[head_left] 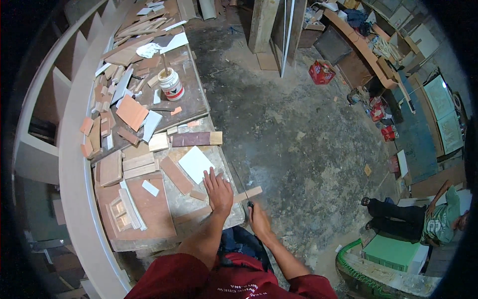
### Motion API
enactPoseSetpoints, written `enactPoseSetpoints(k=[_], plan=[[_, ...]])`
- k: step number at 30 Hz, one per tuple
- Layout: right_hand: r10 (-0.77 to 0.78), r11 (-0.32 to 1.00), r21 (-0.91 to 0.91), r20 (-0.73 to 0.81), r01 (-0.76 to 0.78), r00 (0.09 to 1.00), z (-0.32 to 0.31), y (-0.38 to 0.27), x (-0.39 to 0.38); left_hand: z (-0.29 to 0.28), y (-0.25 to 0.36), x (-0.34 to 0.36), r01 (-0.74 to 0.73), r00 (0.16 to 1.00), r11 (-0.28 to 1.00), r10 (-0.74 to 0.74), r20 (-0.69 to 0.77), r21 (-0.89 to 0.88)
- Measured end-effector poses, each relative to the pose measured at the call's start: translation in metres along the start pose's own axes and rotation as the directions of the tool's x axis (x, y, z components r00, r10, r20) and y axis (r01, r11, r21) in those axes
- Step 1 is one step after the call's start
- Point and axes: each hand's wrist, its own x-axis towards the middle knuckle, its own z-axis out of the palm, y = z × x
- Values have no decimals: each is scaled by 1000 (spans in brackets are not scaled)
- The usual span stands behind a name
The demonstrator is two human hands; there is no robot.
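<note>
A narrow wood strip (251, 193) lies across the near right corner of the workbench, its end sticking out past the edge. My left hand (218, 189) presses down over the strip with its fingers stretched out flat, the fingertips by a white square panel (196, 163). Just beyond the bench edge, my right hand (259, 220) is closed around the dark handle of a handsaw (241, 180). The thin blade points away from me and crosses the overhanging part of the strip. How deep it sits in the wood is too small to tell. A brown board (177, 175) lies left of the panel.
Wood offcuts (133, 112) crowd the bench's far left, beside a white tub (170, 84) with a stick in it. A small wooden frame piece (122, 212) rests near my left. At the right, a person (416, 219) sits by a green hose (348, 259). A wooden post (262, 27) stands ahead.
</note>
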Motion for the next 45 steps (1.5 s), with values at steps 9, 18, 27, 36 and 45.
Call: enactPoseSetpoints(k=[9,18,27,36,45], plan=[[-140,985,-131,-219,113,966,37,40,-41,0,2,3,-21,1000,999,21,13,34],[-129,989,-104,-243,107,961,38,43,-57,-8,-1,-3,12,1000,998,-11,15,-63],[-135,990,-69,-213,123,968,38,40,-38,-9,1,-1,6,1000,1000,-6,5,0],[-65,993,-109,-117,52,991,28,14,-12,-6,3,-1,5,1000,1000,-4,22,-8],[-80,993,-98,-165,64,983,27,24,-17,-2,3,0,-8,1000,1000,8,0,11]])
